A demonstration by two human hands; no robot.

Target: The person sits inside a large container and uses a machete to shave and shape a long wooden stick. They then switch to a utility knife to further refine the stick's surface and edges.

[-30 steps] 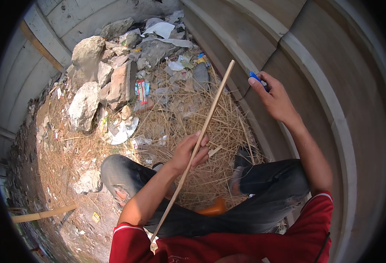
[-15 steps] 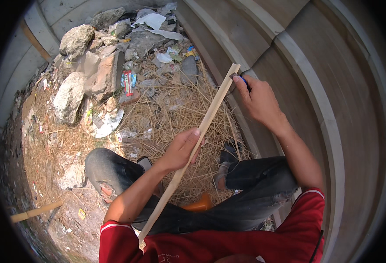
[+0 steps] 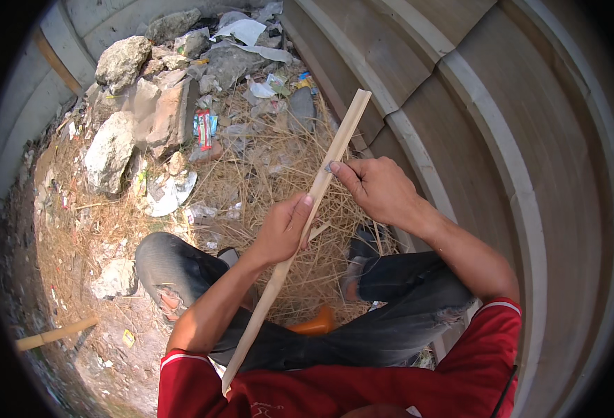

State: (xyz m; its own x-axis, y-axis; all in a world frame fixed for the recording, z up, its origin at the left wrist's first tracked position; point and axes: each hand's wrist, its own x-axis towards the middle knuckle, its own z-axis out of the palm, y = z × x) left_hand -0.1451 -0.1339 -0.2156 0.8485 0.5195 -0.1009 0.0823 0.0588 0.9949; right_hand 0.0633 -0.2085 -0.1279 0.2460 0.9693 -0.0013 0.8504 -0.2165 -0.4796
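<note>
A long, pale bamboo strip (image 3: 345,129) slants from my lap up toward the corrugated wall, its lower end against my red shirt. My left hand (image 3: 284,230) is wrapped round the strip near its middle. Farther up, my right hand (image 3: 384,188) grips a small knife (image 3: 330,167), its thumb pressed close to the strip. Only a bit of the knife's metal shows at the thumb tip; its handle is hidden in the fingers. A short, pale sliver (image 3: 319,231) sticks out beside the strip, just right of my left fingers.
Ribbed sheet wall (image 3: 453,139) rises close on the right. Rocks (image 3: 112,153) and rubble lie at the far left among litter. Dry straw (image 3: 251,174) covers the ground ahead. An orange object (image 3: 317,322) lies between my legs; a bamboo piece (image 3: 56,334) is at lower left.
My right hand has come down along the strip with the knife, from near its top end toward my left hand. The strip's upper end has shifted slightly left and up. The sliver now shows.
</note>
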